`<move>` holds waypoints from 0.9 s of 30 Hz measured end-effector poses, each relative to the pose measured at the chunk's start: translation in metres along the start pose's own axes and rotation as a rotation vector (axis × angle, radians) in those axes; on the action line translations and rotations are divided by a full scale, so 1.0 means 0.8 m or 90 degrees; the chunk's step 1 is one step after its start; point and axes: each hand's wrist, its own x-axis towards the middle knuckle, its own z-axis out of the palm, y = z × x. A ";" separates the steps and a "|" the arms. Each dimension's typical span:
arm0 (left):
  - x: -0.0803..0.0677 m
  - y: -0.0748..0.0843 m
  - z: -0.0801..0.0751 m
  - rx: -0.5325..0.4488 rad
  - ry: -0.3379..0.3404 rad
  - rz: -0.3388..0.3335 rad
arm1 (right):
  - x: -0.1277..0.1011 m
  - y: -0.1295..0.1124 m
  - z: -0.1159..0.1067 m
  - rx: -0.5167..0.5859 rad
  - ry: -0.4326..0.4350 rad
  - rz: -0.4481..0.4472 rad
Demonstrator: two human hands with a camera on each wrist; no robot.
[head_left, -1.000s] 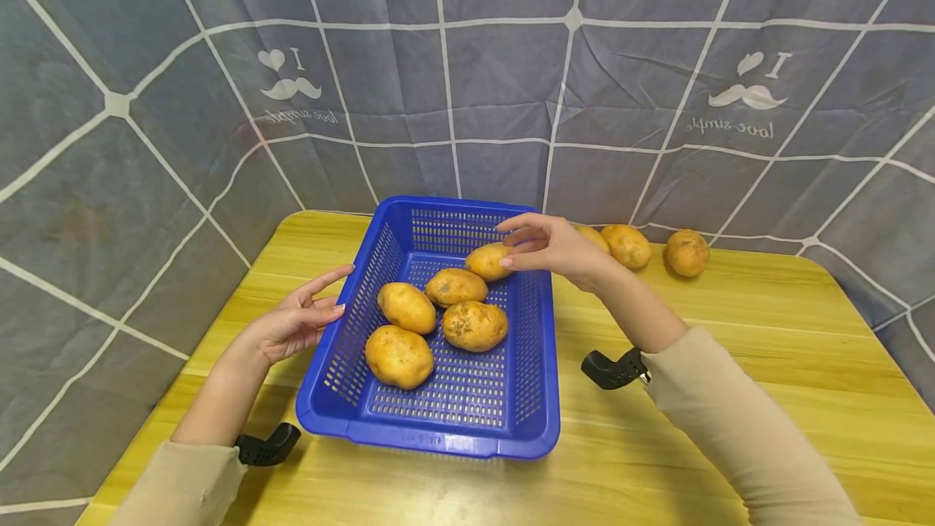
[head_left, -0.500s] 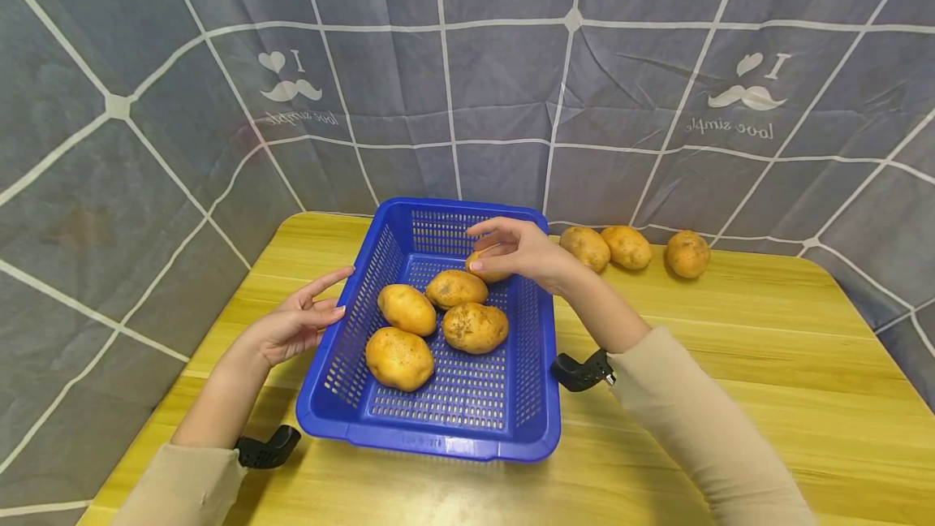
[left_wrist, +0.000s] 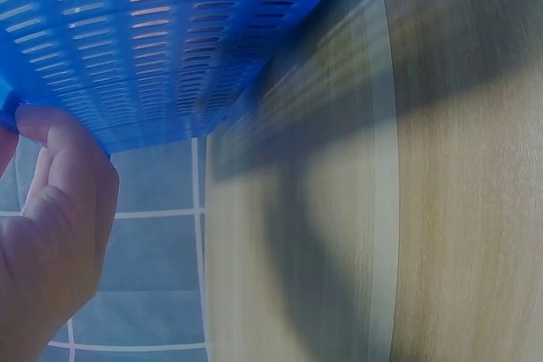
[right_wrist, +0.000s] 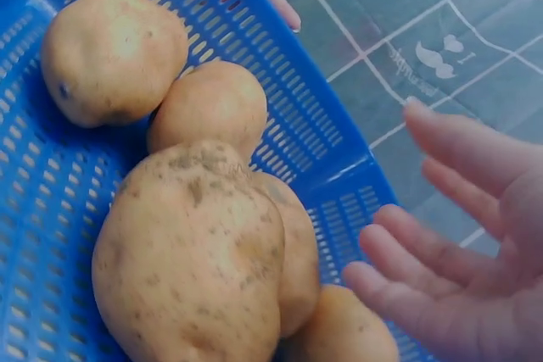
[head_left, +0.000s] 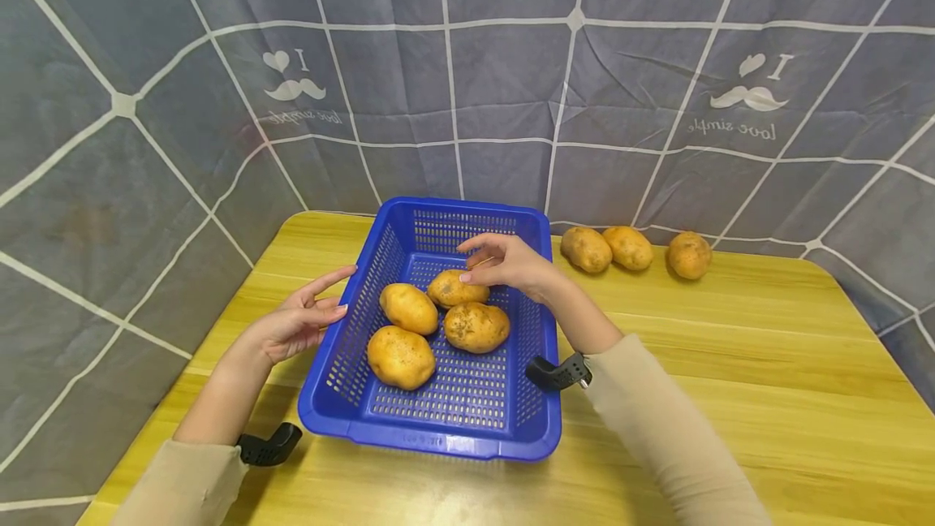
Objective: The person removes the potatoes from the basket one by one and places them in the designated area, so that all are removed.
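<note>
A blue perforated plastic basket (head_left: 533, 441) stands on the wooden table with several yellow-brown potatoes in it. My left hand (head_left: 288, 327) holds its left side, fingertips right at the rim; in the left wrist view the fingers of that hand (left_wrist: 64, 146) bend at the rim's edge. Over the far right part of the basket hovers my right hand (head_left: 511, 266), fingers spread and loosely bent, nothing between them. Just below its fingertips lies a potato (right_wrist: 344, 328), hidden by the hand in the head view. A darker, speckled potato (head_left: 476, 327) sits nearest the basket's middle.
Outside the basket, at the table's back edge, lie a blotchy potato (head_left: 587, 250), a second potato (head_left: 630, 248) beside it and a rounder one (head_left: 689, 256) farther right. A grey curtain (head_left: 504, 96) with white lines hangs behind and to the left of the table (head_left: 701, 380).
My right hand has moved left and slightly nearer over the basket, covering the far right potato and uncovering the blotchy one behind. The left hand and basket stay put.
</note>
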 end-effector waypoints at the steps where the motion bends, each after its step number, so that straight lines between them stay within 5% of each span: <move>1: 0.001 0.000 0.000 -0.001 -0.001 0.000 | 0.001 0.002 0.000 -0.011 -0.001 0.010; 27: 0.000 0.001 0.002 0.000 0.008 -0.002 | -0.005 0.012 0.001 -0.214 -0.134 0.051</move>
